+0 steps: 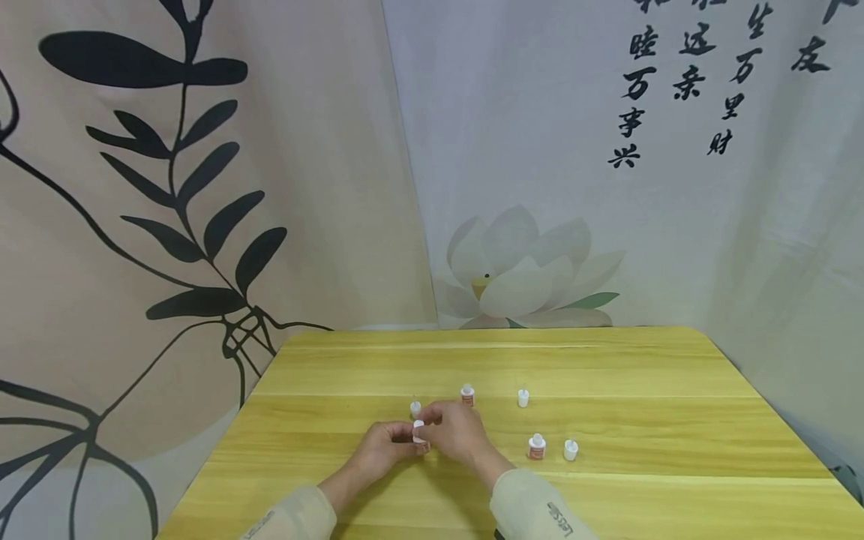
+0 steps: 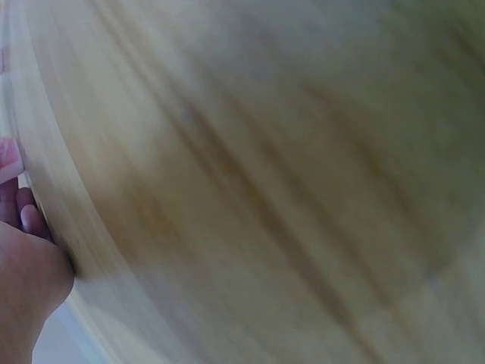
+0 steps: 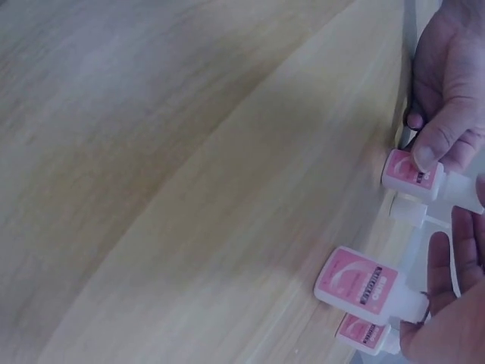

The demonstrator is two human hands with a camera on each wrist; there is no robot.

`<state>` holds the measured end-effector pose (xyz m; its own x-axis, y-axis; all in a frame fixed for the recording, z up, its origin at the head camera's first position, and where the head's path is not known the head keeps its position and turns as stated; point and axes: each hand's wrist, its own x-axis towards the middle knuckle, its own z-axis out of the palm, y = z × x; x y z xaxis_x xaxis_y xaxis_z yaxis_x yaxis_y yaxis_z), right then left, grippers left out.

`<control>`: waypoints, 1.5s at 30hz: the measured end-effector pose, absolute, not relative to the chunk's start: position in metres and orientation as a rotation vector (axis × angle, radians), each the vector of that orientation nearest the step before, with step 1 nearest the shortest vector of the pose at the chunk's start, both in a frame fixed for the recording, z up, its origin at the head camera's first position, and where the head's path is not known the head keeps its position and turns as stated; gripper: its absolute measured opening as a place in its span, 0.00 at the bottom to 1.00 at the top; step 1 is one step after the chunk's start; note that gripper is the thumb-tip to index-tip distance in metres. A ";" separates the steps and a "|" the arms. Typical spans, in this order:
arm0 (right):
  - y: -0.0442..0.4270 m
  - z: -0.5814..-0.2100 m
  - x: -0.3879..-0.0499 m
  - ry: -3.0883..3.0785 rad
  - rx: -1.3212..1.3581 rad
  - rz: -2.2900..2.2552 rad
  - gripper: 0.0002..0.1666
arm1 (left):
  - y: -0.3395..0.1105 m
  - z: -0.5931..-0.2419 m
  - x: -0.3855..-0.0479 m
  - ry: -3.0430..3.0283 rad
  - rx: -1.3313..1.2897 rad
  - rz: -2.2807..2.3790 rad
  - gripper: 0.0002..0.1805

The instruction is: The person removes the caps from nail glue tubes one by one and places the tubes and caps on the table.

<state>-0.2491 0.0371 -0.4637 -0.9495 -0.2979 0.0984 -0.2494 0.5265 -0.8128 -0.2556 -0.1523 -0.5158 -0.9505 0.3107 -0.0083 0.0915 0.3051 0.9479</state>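
Note:
In the head view my left hand (image 1: pixel 379 452) pinches a small white bottle with a pink label (image 3: pixel 409 171) between thumb and fingers, low over the table. My right hand (image 1: pixel 457 433) comes in from the other side, thumb and fingertips on the bottle's white cap (image 1: pixel 418 429). From the right wrist, the left thumb presses the pink label while the right fingers (image 3: pixel 462 250) reach the cap end. A loose white cap (image 1: pixel 415 409) stands just behind the hands. At the left wrist view's edge, part of my left hand (image 2: pixel 30 265) shows beside a pink-labelled piece (image 2: pixel 9 161).
Two more pink-labelled bottles stand on the wooden table (image 1: pixel 675 420): one bottle (image 1: pixel 468 395) behind the right hand, another bottle (image 1: pixel 536 448) to its right. Small white caps stand near them, one cap (image 1: pixel 523 398) farther back and one cap (image 1: pixel 571 450) at right. A printed curtain (image 1: pixel 337 187) hangs behind.

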 end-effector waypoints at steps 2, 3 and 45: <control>0.037 -0.464 -0.249 2.687 -0.483 -1.432 0.09 | -0.152 -0.516 -0.256 2.376 0.374 1.707 0.12; 0.037 -0.464 -0.248 2.678 -0.480 -1.438 0.09 | -0.152 -0.516 -0.256 2.372 0.374 1.710 0.12; 0.037 -0.466 -0.251 2.711 -0.504 -1.404 0.11 | -0.152 -0.516 -0.255 2.411 0.367 1.696 0.11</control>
